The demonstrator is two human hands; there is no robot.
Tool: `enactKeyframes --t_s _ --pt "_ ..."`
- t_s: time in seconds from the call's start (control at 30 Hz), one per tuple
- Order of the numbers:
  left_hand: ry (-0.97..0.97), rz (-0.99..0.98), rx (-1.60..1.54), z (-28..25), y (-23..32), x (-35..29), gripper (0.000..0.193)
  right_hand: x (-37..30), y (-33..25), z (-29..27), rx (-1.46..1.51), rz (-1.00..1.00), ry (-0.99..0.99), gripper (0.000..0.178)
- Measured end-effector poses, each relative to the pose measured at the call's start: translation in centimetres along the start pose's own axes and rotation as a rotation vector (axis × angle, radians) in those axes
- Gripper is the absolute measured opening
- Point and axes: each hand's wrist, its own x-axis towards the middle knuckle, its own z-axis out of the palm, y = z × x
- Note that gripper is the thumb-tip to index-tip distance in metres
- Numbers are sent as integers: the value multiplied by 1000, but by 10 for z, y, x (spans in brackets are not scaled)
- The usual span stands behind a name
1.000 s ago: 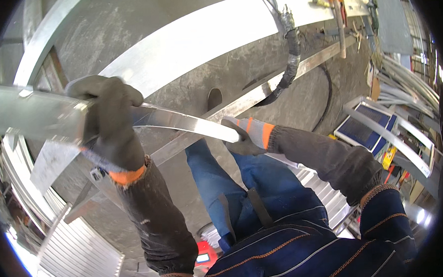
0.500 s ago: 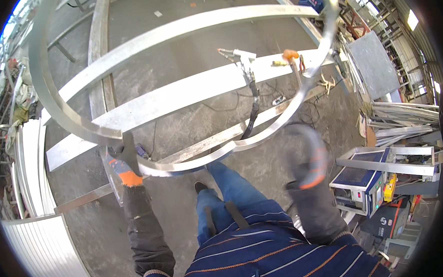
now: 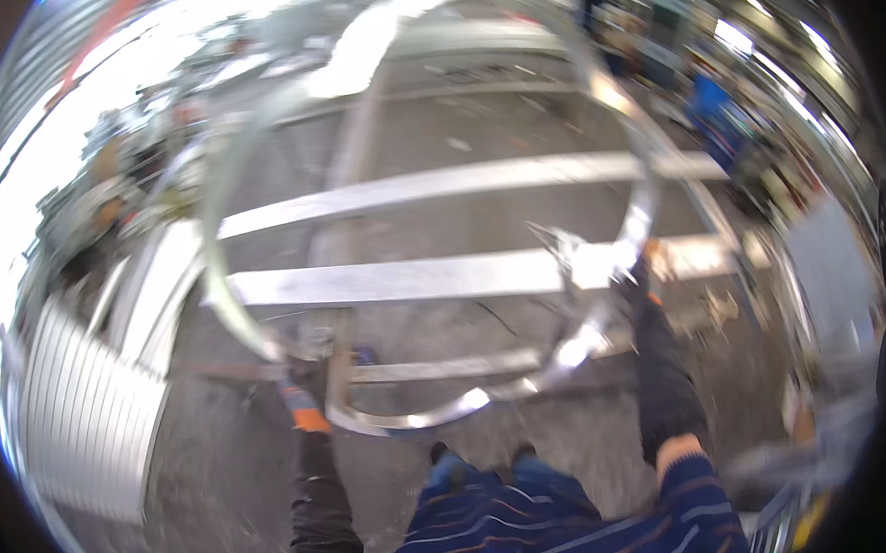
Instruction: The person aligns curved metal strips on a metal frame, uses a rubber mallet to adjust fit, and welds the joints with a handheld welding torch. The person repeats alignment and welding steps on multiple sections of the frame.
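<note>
A large silvery metal frame [image 3: 452,412], bent into a wavy closed ring, is held up in front of me. On its lower left, my left hand [image 3: 303,389], in a dark glove with an orange cuff, is closed around the metal. My right hand [image 3: 638,284], also in a dark glove, grips the ring's right side; motion blur softens its fingers. Beyond the ring lie two long pale metal bars, an upper bar [image 3: 438,184] and a wider lower bar [image 3: 413,278]. A blurred torch-like tool [image 3: 562,248] rests on the wider one, near my right hand.
A ribbed pale panel [image 3: 90,420] stands at the left beside long white strips [image 3: 158,291]. At the right are a grey sheet [image 3: 831,266] and a blue object [image 3: 717,117]. A narrower beam [image 3: 448,366] crosses low behind the ring.
My right hand, apart from the ring before, has moved up and taken hold of its right side. My left hand keeps its grip. The view has tilted up, bringing more of the ring in.
</note>
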Motion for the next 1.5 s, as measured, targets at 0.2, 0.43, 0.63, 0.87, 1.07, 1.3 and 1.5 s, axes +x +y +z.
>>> enactKeyframes --t_s 0.2,0.43,0.63,0.87,1.07,1.3,1.5 --pt "-121 314 548 -2 37 -59 23 9 -61 0 331 131 -277 47" --pt "-33 129 809 -1 39 -48 44 -141 -282 129 719 -76 -1305 42" --pt "-31 425 1039 104 19 -68 70 -209 -303 280 499 -102 -1534 40" --pt "-895 466 498 73 118 -267 64 -297 -246 397 -97 -767 -965 36" --pt "-596 471 802 44 114 -303 60 -359 -154 507 7 -816 -384 14" --pt "60 876 674 -16 4 -193 39 -381 -106 573 -124 -759 -208 32" --pt "-55 508 330 -30 -75 -102 33 -339 -39 593 -325 -765 -197 33"
